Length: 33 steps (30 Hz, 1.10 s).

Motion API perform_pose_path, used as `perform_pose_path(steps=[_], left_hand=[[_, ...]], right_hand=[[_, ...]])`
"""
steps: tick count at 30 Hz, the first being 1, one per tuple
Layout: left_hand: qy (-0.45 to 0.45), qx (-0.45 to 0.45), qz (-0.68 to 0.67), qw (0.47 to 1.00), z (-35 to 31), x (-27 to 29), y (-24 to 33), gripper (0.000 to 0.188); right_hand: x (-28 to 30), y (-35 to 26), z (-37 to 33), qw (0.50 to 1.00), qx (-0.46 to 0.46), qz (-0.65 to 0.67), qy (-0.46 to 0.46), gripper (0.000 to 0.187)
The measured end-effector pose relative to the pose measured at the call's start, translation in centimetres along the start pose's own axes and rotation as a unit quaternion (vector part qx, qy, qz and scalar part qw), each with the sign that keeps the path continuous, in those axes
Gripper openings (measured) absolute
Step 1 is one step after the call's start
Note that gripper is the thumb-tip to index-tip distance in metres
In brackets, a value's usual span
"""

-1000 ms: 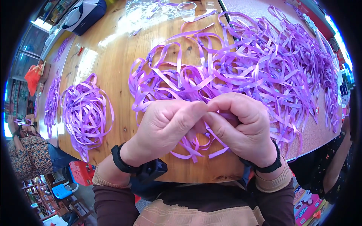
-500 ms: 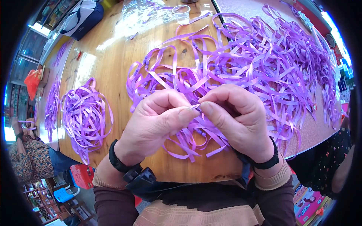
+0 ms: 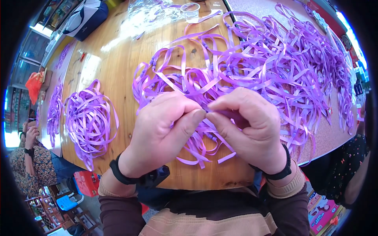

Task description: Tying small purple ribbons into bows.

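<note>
My left hand (image 3: 159,131) and my right hand (image 3: 252,131) meet above the near part of the wooden table, thumb and forefinger pinched in each. Their fingertips almost touch. Between them is a purple ribbon (image 3: 203,112), mostly hidden by the fingers, so its end is hard to see. Just under and beyond the hands lies a large tangled heap of purple ribbons (image 3: 271,74), with small darker purple pieces along some of them. Left of my left hand rests a separate looped bundle of purple ribbon (image 3: 87,122).
Farther back on the wooden table (image 3: 118,74) are a clear plastic cup (image 3: 190,15) and a clear plastic sheet (image 3: 151,19). A navy and white bag (image 3: 86,19) stands at the far left. Other people sit at both sides; one person's hands (image 3: 30,137) show at the left edge.
My hands stay together at the ribbon, with the left wrist turned a little and the fingers covering more of it. The person at the left has brought their hands together higher up.
</note>
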<state>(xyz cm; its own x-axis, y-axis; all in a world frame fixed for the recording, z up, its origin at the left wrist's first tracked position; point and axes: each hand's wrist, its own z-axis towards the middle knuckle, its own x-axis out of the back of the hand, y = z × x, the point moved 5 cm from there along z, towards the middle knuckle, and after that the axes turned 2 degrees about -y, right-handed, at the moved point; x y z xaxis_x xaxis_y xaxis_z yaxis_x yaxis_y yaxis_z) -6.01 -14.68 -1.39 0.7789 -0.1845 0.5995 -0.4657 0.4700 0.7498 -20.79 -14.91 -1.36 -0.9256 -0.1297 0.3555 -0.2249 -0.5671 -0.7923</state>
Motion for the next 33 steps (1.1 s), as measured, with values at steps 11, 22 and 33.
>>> perform_pose_path(steps=[11, 22, 33], left_hand=[[-0.054, 0.178, -0.338, 0.922, -0.5, -1.1, -1.2, 0.017], [-0.069, -0.008, -0.087, 0.994, 0.0, -0.7, -0.3, 0.012], [-0.142, 0.241, -0.427, 0.860, -0.7, -1.3, 0.0, 0.024]], right_hand=[[-0.2, 0.5, -0.3, 0.993, -0.056, 0.099, -0.039, 0.016], [-0.2, 0.6, -0.4, 0.986, -0.094, 0.130, -0.032, 0.012], [-0.4, -0.6, -0.3, 0.995, -0.015, 0.078, -0.062, 0.022]])
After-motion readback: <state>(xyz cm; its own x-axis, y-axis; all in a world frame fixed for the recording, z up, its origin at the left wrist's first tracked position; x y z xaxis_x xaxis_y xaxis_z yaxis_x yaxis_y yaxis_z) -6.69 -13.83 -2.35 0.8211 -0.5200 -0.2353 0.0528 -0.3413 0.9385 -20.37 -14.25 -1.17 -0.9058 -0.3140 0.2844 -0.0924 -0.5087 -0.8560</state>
